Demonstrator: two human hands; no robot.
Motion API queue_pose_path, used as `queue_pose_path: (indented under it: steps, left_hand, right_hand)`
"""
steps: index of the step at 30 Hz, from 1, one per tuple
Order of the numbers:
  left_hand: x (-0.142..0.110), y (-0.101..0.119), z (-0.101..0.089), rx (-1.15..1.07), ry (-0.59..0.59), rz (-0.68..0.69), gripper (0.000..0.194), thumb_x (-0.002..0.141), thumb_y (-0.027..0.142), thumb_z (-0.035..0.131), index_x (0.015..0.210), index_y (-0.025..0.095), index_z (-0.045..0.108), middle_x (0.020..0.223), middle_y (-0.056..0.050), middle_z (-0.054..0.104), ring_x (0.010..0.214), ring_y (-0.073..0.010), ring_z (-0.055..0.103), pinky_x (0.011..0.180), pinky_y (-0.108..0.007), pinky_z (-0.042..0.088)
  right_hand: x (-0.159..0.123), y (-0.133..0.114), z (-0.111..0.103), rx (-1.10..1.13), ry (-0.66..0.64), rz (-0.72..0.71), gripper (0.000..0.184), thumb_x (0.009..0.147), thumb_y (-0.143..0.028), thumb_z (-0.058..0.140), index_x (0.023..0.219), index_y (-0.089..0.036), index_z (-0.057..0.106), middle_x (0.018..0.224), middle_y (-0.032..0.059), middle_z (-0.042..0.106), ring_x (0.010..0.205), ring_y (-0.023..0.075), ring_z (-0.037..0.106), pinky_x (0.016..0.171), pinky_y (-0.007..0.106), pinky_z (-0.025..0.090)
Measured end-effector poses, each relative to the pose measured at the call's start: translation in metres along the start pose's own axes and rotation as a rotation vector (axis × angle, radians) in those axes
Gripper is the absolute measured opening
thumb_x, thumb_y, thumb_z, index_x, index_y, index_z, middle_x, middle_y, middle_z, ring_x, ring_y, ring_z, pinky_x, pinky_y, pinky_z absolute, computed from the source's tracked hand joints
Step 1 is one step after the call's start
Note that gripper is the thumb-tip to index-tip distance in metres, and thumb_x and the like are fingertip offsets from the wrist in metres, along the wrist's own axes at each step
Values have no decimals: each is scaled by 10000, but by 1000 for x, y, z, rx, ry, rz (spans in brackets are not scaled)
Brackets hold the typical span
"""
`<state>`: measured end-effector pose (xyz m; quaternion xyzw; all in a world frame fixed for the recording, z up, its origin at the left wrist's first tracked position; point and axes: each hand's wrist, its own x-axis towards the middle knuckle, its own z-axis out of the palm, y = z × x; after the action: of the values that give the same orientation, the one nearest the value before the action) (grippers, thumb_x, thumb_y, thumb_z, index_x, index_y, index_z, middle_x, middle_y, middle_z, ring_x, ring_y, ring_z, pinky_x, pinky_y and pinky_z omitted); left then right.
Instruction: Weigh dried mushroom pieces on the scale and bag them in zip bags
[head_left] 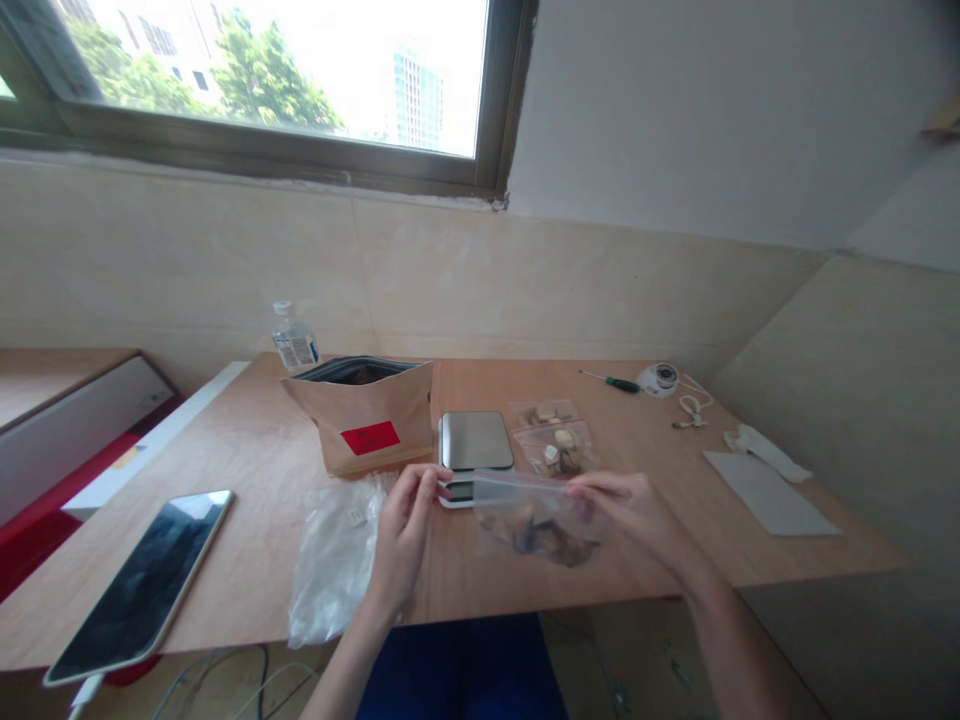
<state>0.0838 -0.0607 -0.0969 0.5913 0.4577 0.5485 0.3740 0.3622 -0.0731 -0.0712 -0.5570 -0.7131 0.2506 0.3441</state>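
My right hand [634, 510] pinches the upper right corner of a clear zip bag [536, 525], which holds brown dried pieces I cannot identify. The bag hangs above the front of the table. To its left, my left hand [405, 525] has thumb and forefinger together, apart from the bag's left edge; whatever is between them does not show. Just beyond those fingertips sits a small digital scale [476, 440] with a bare metal plate. Behind the held bag lie two more filled zip bags [559, 450]. A crumpled clear plastic bag [334, 570] rests beside my left wrist.
An open kraft pouch [375, 420] with a red label stands left of the scale, a bottle [295, 340] behind it. A tablet [146, 585] lies at the left. Toward the right are a screwdriver [619, 383], a white camera [660, 379] and a white sheet [769, 495].
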Motion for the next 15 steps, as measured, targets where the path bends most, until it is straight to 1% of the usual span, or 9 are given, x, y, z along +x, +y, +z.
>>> queue_pose_path:
  steps: [2, 4, 6, 7, 8, 10, 11, 13, 15]
  left_hand:
    - [17, 11, -14, 155, 131, 141, 196, 902, 326, 454, 966, 207, 595, 923, -35, 615, 868, -170, 573, 782, -276, 440]
    - [39, 27, -29, 341, 312, 303, 199, 892, 304, 474, 1030, 210, 582, 1022, -57, 601, 953, -190, 562, 846, -314, 430]
    - [64, 44, -43, 531, 489, 440, 216, 891, 287, 475, 1059, 208, 584, 1084, -77, 595, 1078, -222, 518, 959, -377, 363]
    - [76, 51, -49, 617, 558, 473, 223, 887, 281, 483, 1070, 207, 586, 1116, -86, 591, 1122, -237, 498, 1003, -408, 313]
    - [88, 57, -55, 691, 584, 477, 232, 883, 280, 490, 1082, 212, 587, 1152, -94, 583, 1145, -252, 487, 1011, -430, 292]
    - [110, 62, -67, 808, 605, 436, 253, 870, 293, 505, 1095, 219, 592, 1190, -108, 572, 1146, -290, 489, 987, -473, 290]
    - [119, 62, -73, 859, 580, 401, 268, 860, 313, 517, 1098, 219, 596, 1191, -117, 573, 1132, -312, 497, 967, -492, 295]
    - [131, 58, -86, 951, 480, 325, 279, 830, 367, 546, 1049, 213, 625, 1124, -128, 612, 1063, -340, 537, 928, -507, 307]
    - [136, 53, -98, 1005, 302, 254, 266, 814, 428, 546, 932, 221, 664, 972, -100, 674, 944, -317, 593, 887, -466, 338]
  right_hand:
    - [9, 19, -26, -37, 37, 74, 291, 818, -452, 542, 777, -251, 748, 731, 25, 735, 633, 211, 660, 562, 289, 494]
    - [20, 38, -43, -137, 29, 79, 329, 796, -494, 537, 769, -246, 751, 775, 56, 737, 706, 244, 667, 650, 342, 508]
    - [28, 54, -45, -329, 119, 100, 375, 783, -531, 526, 887, -242, 741, 948, 92, 724, 916, 309, 640, 819, 449, 468]
    - [29, 61, -40, -430, 208, 131, 426, 786, -546, 509, 991, -233, 714, 1076, 114, 685, 1035, 343, 589, 887, 509, 418]
    - [28, 67, -30, -518, 315, 174, 492, 792, -558, 488, 1102, -219, 664, 1205, 137, 617, 1139, 373, 517, 928, 563, 363]
    - [21, 78, -2, -593, 470, 255, 584, 826, -559, 421, 1270, -196, 534, 1399, 166, 430, 1263, 400, 384, 954, 623, 300]
    - [15, 83, 14, -588, 492, 278, 595, 838, -560, 399, 1308, -206, 493, 1439, 165, 371, 1292, 405, 340, 954, 637, 289]
    - [5, 94, 45, -526, 468, 288, 599, 843, -575, 392, 1339, -245, 453, 1463, 153, 331, 1316, 413, 296, 954, 664, 271]
    - [1, 105, 67, -443, 406, 285, 609, 836, -597, 404, 1349, -270, 438, 1459, 148, 336, 1324, 416, 282, 956, 683, 256]
